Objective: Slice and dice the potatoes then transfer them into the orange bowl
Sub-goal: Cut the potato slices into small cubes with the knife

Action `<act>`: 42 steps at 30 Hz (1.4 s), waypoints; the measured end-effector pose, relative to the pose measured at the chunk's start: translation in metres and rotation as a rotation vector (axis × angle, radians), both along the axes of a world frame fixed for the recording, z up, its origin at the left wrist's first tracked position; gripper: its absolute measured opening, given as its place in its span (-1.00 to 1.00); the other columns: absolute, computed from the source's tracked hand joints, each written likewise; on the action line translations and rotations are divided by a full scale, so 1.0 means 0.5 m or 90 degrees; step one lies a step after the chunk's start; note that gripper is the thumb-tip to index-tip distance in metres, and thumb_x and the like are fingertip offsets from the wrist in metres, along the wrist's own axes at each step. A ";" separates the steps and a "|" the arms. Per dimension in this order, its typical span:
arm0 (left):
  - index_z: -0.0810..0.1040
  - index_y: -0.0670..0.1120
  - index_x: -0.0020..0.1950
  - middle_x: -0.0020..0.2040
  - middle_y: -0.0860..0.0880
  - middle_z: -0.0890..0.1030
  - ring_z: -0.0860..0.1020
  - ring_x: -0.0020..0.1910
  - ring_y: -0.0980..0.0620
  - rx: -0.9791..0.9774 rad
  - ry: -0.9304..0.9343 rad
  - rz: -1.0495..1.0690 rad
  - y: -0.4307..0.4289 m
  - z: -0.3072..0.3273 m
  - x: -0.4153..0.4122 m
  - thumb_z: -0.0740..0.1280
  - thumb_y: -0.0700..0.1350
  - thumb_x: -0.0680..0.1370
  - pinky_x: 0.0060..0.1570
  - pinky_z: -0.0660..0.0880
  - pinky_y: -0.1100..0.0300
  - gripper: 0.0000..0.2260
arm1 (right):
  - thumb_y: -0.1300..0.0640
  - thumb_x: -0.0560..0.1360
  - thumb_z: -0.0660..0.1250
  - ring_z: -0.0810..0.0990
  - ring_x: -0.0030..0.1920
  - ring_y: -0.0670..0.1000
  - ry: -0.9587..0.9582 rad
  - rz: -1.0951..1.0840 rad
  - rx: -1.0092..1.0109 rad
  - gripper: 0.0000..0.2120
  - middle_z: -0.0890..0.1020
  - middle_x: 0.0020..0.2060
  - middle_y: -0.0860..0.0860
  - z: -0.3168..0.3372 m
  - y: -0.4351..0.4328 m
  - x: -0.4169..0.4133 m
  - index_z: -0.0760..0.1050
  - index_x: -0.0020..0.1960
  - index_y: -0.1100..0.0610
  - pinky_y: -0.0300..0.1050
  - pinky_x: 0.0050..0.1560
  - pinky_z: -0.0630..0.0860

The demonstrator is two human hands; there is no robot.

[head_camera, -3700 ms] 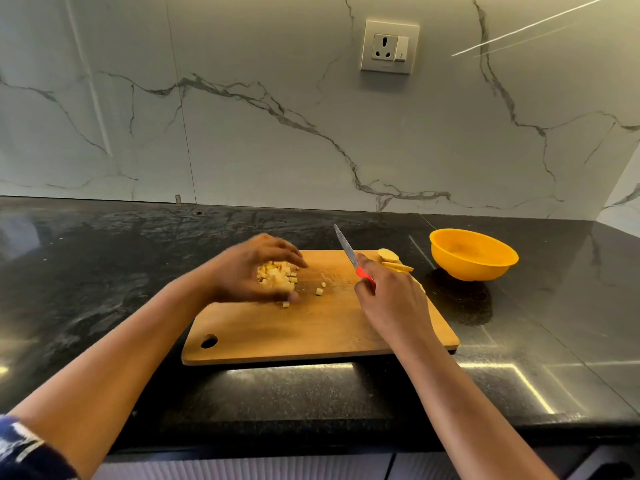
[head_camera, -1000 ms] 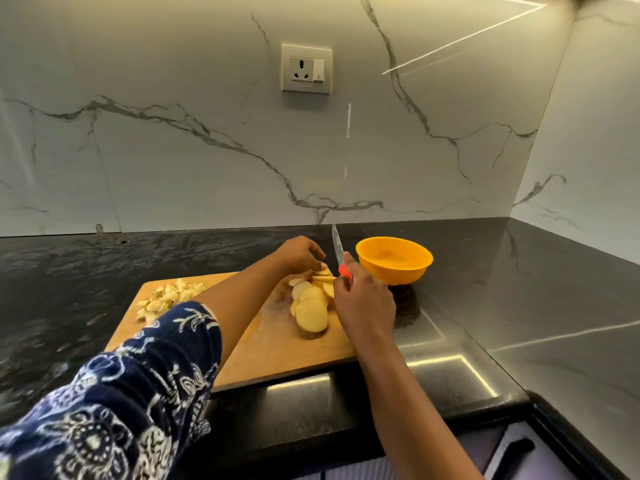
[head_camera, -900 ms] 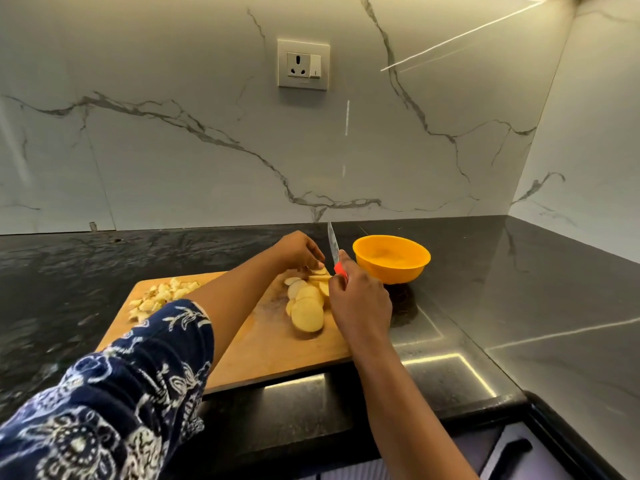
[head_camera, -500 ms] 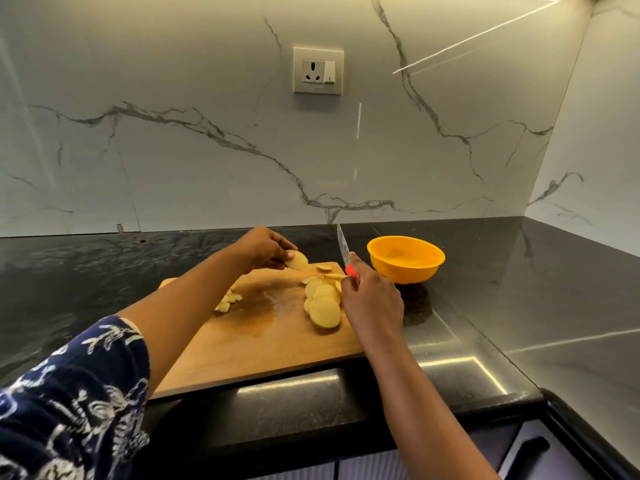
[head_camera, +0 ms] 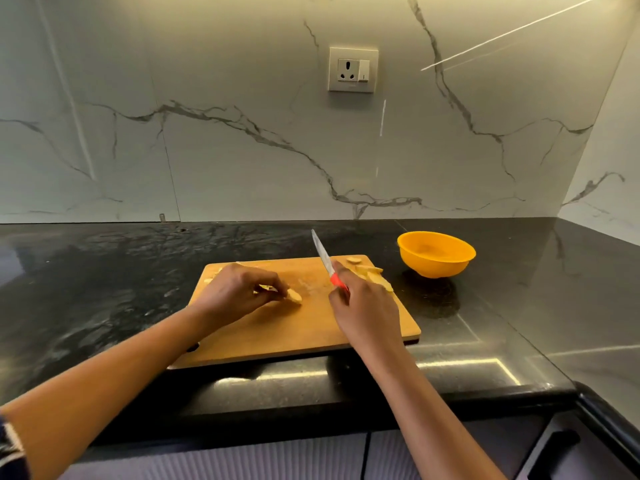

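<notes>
On the wooden cutting board (head_camera: pixel 277 330), my left hand (head_camera: pixel 235 294) pinches a few potato slices (head_camera: pixel 293 295) and holds them down at the board's middle. My right hand (head_camera: pixel 363 306) grips a knife (head_camera: pixel 325 261) by its red handle, blade pointing up and away, just right of those slices. More potato slices (head_camera: pixel 370 271) lie at the board's far right corner, partly hidden behind my right hand. A few diced pieces (head_camera: pixel 211 277) peek out at the board's far left, behind my left hand. The orange bowl (head_camera: pixel 435 252) stands empty to the right of the board.
The board lies on a glossy black counter (head_camera: pixel 104 289) with a marble wall behind. A wall socket (head_camera: pixel 352 69) sits above. The counter's front edge runs just below the board, and the side wall closes in at the right.
My left hand carried slices from the far right pile to the board's middle and set them down. The knife hand stayed beside the pile. The view shifted left.
</notes>
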State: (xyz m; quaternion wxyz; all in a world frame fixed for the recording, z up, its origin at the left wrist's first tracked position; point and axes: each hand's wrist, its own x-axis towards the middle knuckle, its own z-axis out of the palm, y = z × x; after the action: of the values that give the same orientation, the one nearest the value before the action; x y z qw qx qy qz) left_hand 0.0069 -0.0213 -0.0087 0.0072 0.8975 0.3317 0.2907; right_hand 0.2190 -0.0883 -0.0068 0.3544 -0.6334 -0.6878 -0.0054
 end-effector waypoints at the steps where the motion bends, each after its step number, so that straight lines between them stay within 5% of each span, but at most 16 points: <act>1: 0.67 -0.03 -0.03 -0.01 0.12 0.66 0.60 0.01 0.22 -0.029 -0.019 -0.004 0.004 0.000 -0.004 0.44 -0.22 0.43 0.00 0.53 0.39 -0.84 | 0.03 0.61 0.17 0.58 -0.05 -0.06 0.000 0.003 0.000 -0.54 0.64 0.07 -0.04 -0.003 -0.004 -0.002 0.23 0.49 -0.09 -0.21 -0.11 0.46; 3: 0.63 0.03 -0.05 0.09 0.15 0.60 0.54 0.14 0.23 -0.088 -0.035 -0.005 0.015 0.002 -0.006 0.41 -0.28 0.45 0.18 0.46 0.33 -0.79 | 0.02 0.61 0.17 0.57 -0.03 -0.08 -0.003 0.005 -0.004 -0.53 0.63 0.10 -0.05 -0.007 -0.007 -0.002 0.21 0.50 -0.09 -0.23 -0.10 0.47; 5: 0.57 0.12 -0.05 0.18 0.19 0.53 0.49 0.22 0.23 -0.118 -0.010 0.007 0.027 0.001 -0.003 0.37 -0.31 0.48 0.42 0.17 0.22 -0.70 | 0.02 0.61 0.17 0.56 0.00 -0.08 -0.008 0.009 -0.011 -0.52 0.61 0.15 -0.05 -0.006 -0.007 -0.002 0.19 0.51 -0.09 -0.20 -0.04 0.52; 8: 0.50 0.20 -0.06 0.22 0.16 0.52 0.53 0.17 0.16 -0.115 -0.038 0.075 0.033 0.001 0.001 0.31 -0.33 0.51 0.48 -0.07 0.07 -0.63 | 0.01 0.62 0.17 0.56 0.00 -0.09 -0.015 0.015 -0.025 -0.52 0.60 0.18 -0.05 -0.006 -0.008 -0.004 0.17 0.51 -0.10 -0.20 -0.03 0.53; 11: 0.57 0.07 0.06 0.12 0.04 0.62 0.57 0.01 0.09 -0.060 -0.059 0.169 0.022 0.010 0.007 0.36 -0.12 0.52 0.48 0.07 -0.08 -0.84 | 0.01 0.62 0.15 0.55 -0.01 -0.09 -0.019 0.024 -0.025 -0.52 0.61 0.11 -0.06 -0.009 -0.010 -0.007 0.16 0.52 -0.11 -0.23 -0.05 0.45; 13: 0.56 0.03 0.20 0.11 0.07 0.62 0.49 0.03 0.14 -0.066 0.032 0.225 0.011 0.016 0.024 0.35 0.11 0.48 0.41 0.19 -0.10 -0.67 | 0.01 0.62 0.15 0.54 -0.02 -0.10 -0.021 0.028 -0.029 -0.52 0.62 0.08 -0.07 -0.010 -0.010 -0.008 0.15 0.52 -0.11 -0.24 -0.08 0.42; 16: 0.50 0.08 0.28 0.21 0.13 0.56 0.41 0.28 0.11 -0.086 0.215 0.297 0.010 0.013 0.057 0.25 0.29 0.45 0.48 -0.03 -0.10 -0.51 | 0.01 0.63 0.14 0.54 -0.01 -0.10 -0.023 0.026 -0.039 -0.52 0.61 0.09 -0.08 -0.009 -0.010 -0.007 0.14 0.52 -0.11 -0.25 -0.07 0.42; 24: 0.48 0.04 0.31 0.29 0.10 0.51 0.42 0.28 0.19 -0.189 0.119 0.135 0.028 0.013 0.062 0.35 0.11 0.48 0.47 -0.14 0.04 -0.58 | -0.01 0.62 0.12 0.55 0.01 -0.08 -0.052 0.023 -0.060 -0.54 0.61 0.08 -0.09 -0.013 -0.019 -0.003 0.17 0.51 -0.12 -0.20 -0.04 0.45; 29: 0.48 0.08 0.30 0.25 0.25 0.44 0.27 0.23 0.45 -0.058 0.073 0.065 0.009 -0.009 0.027 -0.06 0.52 0.36 0.39 -0.13 0.32 -0.24 | -0.01 0.62 0.10 0.55 0.05 -0.02 -0.085 0.038 -0.076 -0.58 0.61 0.11 -0.06 -0.016 -0.039 -0.010 0.25 0.47 -0.11 -0.14 -0.04 0.44; 35: 0.32 0.16 0.36 0.35 0.25 0.33 0.19 0.36 0.37 -0.031 0.210 0.019 0.001 -0.023 0.009 -0.27 0.45 0.43 0.38 -0.25 0.34 -0.30 | 0.00 0.63 0.08 0.56 0.01 0.01 -0.127 0.034 -0.093 -0.59 0.61 0.06 -0.02 -0.017 -0.040 -0.030 0.27 0.47 -0.06 -0.14 -0.13 0.40; 42: 0.39 0.13 0.36 0.34 0.21 0.41 0.24 0.32 0.39 -0.030 0.216 0.017 0.004 -0.024 0.009 -0.26 0.42 0.46 0.40 -0.17 0.28 -0.29 | 0.01 0.63 0.08 0.54 0.03 0.02 -0.185 0.044 -0.092 -0.61 0.60 0.08 -0.02 -0.012 -0.041 -0.040 0.29 0.45 -0.02 -0.13 -0.15 0.38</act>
State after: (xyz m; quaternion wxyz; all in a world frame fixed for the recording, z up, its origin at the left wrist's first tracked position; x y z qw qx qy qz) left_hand 0.0113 -0.0192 -0.0207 -0.0315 0.9289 0.3465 0.1272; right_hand 0.1989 -0.1087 -0.0129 0.2046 -0.6256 -0.7520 -0.0354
